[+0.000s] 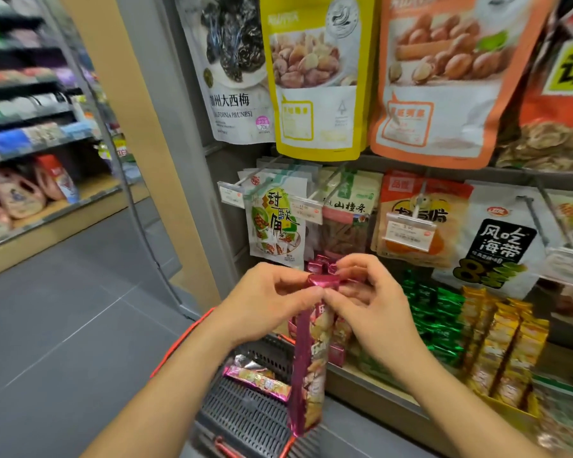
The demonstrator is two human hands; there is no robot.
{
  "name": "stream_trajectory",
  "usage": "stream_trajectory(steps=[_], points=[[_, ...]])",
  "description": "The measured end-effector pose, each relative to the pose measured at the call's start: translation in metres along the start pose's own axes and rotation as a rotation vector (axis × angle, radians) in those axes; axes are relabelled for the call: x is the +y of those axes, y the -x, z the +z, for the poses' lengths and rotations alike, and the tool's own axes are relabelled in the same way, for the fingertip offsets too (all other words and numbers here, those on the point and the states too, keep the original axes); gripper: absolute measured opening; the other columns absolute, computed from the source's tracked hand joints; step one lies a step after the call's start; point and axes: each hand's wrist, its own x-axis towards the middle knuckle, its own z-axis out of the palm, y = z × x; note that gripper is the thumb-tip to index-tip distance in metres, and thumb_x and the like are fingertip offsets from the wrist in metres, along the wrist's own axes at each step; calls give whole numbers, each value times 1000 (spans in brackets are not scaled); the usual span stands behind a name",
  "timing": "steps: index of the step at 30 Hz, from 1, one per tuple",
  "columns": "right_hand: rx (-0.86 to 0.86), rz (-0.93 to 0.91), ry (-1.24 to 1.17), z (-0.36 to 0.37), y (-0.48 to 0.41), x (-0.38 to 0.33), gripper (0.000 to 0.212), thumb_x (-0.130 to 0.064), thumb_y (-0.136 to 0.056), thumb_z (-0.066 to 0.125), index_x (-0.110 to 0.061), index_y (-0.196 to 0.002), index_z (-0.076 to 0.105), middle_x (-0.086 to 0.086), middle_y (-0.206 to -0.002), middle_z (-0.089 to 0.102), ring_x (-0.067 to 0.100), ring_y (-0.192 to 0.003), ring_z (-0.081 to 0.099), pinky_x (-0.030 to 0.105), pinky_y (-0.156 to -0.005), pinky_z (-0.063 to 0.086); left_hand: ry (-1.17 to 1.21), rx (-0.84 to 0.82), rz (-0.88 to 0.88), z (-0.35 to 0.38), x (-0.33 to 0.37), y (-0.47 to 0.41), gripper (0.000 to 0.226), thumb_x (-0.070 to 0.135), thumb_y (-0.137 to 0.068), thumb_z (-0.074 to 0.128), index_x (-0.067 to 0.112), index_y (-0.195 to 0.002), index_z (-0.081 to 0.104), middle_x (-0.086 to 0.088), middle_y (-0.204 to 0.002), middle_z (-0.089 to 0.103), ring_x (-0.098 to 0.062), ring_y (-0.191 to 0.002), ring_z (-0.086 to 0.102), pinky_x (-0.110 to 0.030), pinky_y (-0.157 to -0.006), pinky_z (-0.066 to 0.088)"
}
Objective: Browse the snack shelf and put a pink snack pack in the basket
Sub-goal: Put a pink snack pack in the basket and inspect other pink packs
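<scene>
Over the basket (242, 414), the left hand (268, 299) and the right hand (371, 292) both pinch the crumpled top of the pink snack pack (306, 375). It dangles above the basket's rim nearest the shelf (374, 388). Released here, it may miss the basket and hit the floor (63, 325). 1 second pink pack (258, 380) already lies inside the basket. The basket's near edge is cut off, and fingers hide the held pack's top.

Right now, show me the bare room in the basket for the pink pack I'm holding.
The basket has bare grid floor free, between the lying pink pack at its far end, its near wall and the held pack hanging on its right. The shelf is crowded: green packs and gold packs sit tightly together.
</scene>
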Motion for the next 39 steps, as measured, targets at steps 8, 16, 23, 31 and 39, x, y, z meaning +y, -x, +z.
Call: stream_trajectory(steps=[8,16,23,31,39], points=[[-335,203,-245,36,-2,12,35,-41,-87,53,-27,-117,62,1,-101,73,15,-91,70,29,-79,57,350,459,-88,6,-18,2,18,13,-88,63,12,-81,79,-9,-83,75,-18,-76,70,-29,-68,54],[-322,112,-134,47,-6,19,28,-48,-91,48,-33,-112,61,-4,-80,70,15,-64,68,30,-59,54,505,520,-67,0,-24,2,19,17,-91,63,14,-82,79,-9,-83,75,-14,-74,69,-24,-67,54],[-285,7,63,43,-2,25,24,-52,-92,47,-45,-112,58,-17,-95,68,2,-78,65,13,-59,49,-6,459,-11,-13,-27,1,18,11,-93,61,26,-94,70,-7,-81,68,-9,-69,60,-19,-61,49],[-222,-108,336,41,1,28,28,-48,-91,56,-47,-119,54,-19,-93,67,0,-81,63,15,-63,47,-138,395,-13,-7,-25,5,11,29,-83,72,38,-87,77,16,-86,72,-3,-81,67,-26,-74,55],[-456,-59,458,32,-3,36,61,-58,-81,62,-65,-130,27,-27,-114,59,-10,-98,57,11,-77,46,20,651,-132,-11,-24,2,25,20,-88,61,29,-73,78,11,-76,74,-10,-82,69,-35,-76,57]])
